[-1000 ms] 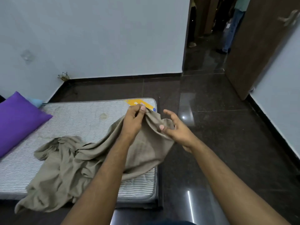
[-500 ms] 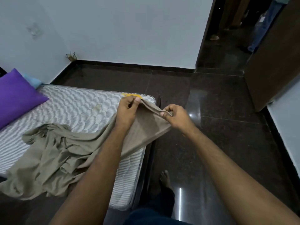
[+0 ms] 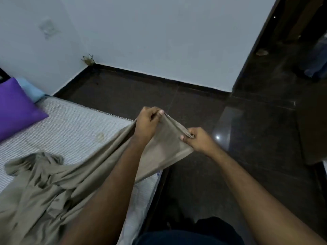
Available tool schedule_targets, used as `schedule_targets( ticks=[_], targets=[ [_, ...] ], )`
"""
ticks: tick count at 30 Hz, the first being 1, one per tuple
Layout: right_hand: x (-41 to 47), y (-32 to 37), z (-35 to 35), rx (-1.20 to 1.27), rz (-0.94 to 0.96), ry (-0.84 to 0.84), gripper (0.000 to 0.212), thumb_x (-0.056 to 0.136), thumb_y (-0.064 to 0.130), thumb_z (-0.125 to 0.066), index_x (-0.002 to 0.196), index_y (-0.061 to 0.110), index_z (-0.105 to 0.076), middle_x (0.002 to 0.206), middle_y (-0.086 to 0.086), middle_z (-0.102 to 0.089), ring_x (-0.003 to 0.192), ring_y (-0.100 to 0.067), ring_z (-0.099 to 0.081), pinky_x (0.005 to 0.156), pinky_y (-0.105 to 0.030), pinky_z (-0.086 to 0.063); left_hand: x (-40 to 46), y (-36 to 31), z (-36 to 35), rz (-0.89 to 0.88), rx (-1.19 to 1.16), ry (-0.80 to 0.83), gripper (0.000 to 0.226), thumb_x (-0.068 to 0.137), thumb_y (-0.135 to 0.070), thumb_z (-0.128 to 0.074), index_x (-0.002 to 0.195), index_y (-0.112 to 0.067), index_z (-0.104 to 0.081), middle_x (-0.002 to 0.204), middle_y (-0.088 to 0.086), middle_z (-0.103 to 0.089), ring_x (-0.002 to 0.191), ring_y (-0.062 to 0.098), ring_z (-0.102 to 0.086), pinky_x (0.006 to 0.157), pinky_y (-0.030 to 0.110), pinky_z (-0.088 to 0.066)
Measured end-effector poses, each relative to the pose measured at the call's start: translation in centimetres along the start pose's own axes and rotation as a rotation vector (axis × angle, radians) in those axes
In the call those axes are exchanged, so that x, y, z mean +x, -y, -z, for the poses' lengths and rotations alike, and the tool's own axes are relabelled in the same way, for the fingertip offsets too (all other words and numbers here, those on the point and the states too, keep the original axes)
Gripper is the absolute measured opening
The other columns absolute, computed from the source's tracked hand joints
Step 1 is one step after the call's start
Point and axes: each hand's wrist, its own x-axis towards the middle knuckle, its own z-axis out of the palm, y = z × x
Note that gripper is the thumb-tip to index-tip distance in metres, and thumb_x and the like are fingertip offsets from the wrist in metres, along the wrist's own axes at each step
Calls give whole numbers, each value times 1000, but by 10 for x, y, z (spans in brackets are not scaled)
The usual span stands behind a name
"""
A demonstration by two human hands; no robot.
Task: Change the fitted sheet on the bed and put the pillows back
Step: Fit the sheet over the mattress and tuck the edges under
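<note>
Tan cloth is the new fitted sheet [image 3: 58,188], and in the head view most of it lies in a crumpled heap on the mattress [image 3: 74,131], down at about 8 o'clock. One edge is lifted up near the middle of the view. The left hand [image 3: 147,121] pinches that edge with its thumb and fingers closed on the cloth. The right hand [image 3: 198,140] pinches the same edge just beside it, at about 3 o'clock from the left hand, and the hem is pulled tight between them.

The job looks like it is only starting. The mattress is bare and striped, so the old sheet seems to be off. No corner of the new sheet is tucked on yet. All four corners are left to do, and then the pillows go back.

A purple pillow [image 3: 16,108] rests on the mattress at 9 o'clock, with a light blue pillow [image 3: 31,89] peeking out behind it. I think they will have to be lifted so the sheet can go under them. The dark floor [image 3: 247,147] fills the right side, and an open doorway [image 3: 300,50] is at 2 o'clock.
</note>
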Motion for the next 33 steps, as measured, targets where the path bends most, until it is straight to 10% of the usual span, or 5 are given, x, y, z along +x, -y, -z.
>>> schedule_targets(
  ticks=[10,17,21,27,33],
  targets=[
    [209,-33,59,9,71,412,28,94,33,-70,75,13,-68,64,10,-63,59,-4,-57,59,-28,-41,158,39,-65,188,80,-190,13,98,-10,-63,94,-3,-73,86,-15,-54,86,-10,-53,76,9,-37],
    [326,-23,55,-71,70,544,19,101,28,-57,96,17,-72,74,2,-64,64,-12,-59,52,-24,-41,197,79,-114,544,-97,-332,25,98,-12,-63,122,-17,-62,127,6,-59,112,16,-59,98,33,-49],
    [360,-3,34,119,78,617,21,103,17,-56,113,17,-74,79,8,-67,59,5,-59,49,-10,-41,162,119,-133,880,-116,-661,13,94,-24,-65,107,-23,-63,114,7,-63,103,21,-62,89,43,-56],
    [391,27,-3,675,-199,822,31,108,29,-43,122,14,-65,108,-3,-76,101,-13,-71,89,-29,-58,150,156,-132,1338,-651,-1225,36,90,-43,-74,109,-17,-60,109,8,-64,102,29,-63,93,42,-54],
    [397,47,-24,800,-491,913,24,101,33,-50,109,16,-66,98,-4,-78,86,-16,-74,69,-28,-60,157,160,-99,845,-1514,-1580,35,102,-31,-51,74,-17,-66,69,4,-64,65,20,-62,64,34,-57]
  ],
)
